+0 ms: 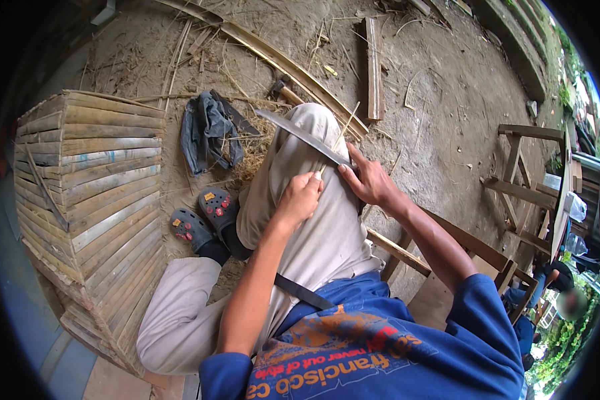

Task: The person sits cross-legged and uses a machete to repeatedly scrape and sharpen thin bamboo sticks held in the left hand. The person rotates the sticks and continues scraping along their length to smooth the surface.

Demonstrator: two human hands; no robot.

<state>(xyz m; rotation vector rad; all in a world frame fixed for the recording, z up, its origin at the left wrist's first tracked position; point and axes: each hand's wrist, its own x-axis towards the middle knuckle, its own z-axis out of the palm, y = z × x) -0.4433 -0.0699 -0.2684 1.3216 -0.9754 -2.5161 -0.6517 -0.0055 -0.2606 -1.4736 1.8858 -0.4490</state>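
Observation:
My left hand [301, 199] is closed on the lower end of a thin bamboo strip [343, 131], its thumb and fingers pinched together above my trousered leg. The strip slants up and away over my knee and crosses the blade. My right hand [372, 180] grips a long dark machete [293, 130] close to the base of its blade, with the thumb and index finger at the metal. The blade points to the far left across my knee, its tip beyond the leg. Its handle is hidden by my hand.
A slatted bamboo structure [110, 193] stands at the left. Beside it lies a dark crumpled cloth [210, 133]. A hammer-like tool [288, 93], long split bamboo [273, 59] and a wooden plank [374, 70] lie on the dirt ahead. Wooden frames [523, 190] and a person [547, 287] are at the right.

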